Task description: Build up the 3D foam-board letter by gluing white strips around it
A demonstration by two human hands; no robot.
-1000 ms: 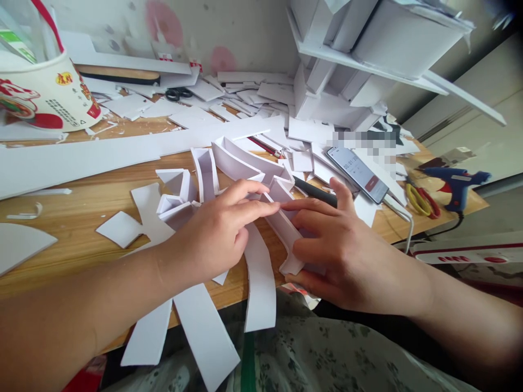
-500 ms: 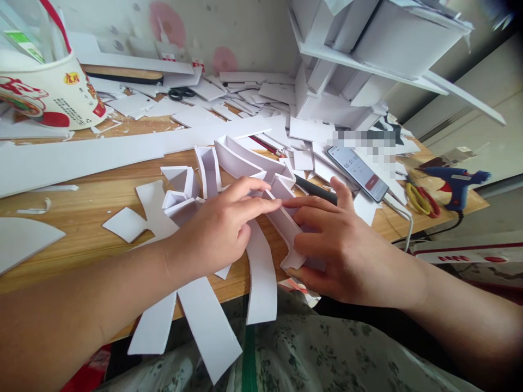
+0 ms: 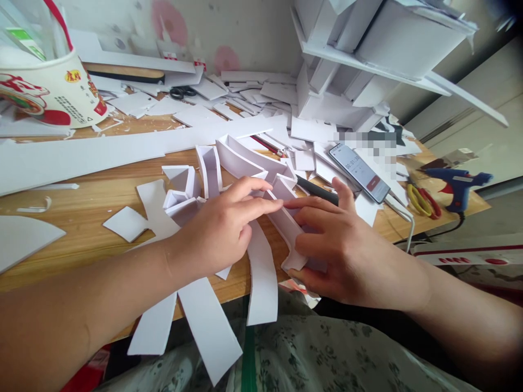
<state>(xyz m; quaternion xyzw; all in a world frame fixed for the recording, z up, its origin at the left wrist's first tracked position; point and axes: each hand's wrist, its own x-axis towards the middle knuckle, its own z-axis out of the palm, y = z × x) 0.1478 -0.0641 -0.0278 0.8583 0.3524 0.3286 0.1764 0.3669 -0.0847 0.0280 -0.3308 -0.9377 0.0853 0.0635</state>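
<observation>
A white foam-board structure (image 3: 245,158) with upright, partly curved walls lies on the wooden table. My left hand (image 3: 223,226) reaches across it with two fingers stretched out, their tips on the top of the wall joint; its thumb is tucked under. My right hand (image 3: 335,245) grips the near curved foam-board wall (image 3: 286,231), thumb low at its near end and fingers over its right side. The two index fingertips meet at the wall's far end. Part of the structure is hidden under my left hand. Flat foam-board strips (image 3: 210,326) stick out past the table edge.
Foam-board scraps (image 3: 281,92) crowd the back, with black scissors (image 3: 182,93) among them. A paper cup (image 3: 49,92) stands left. A tall foam-board model (image 3: 368,65) rises behind. Rightward lie a phone (image 3: 359,171), yellow-and-red-handled scissors (image 3: 423,201) and a blue glue gun (image 3: 457,182).
Both hands keep their places on the foam-board structure. The whole view has shifted very slightly.
</observation>
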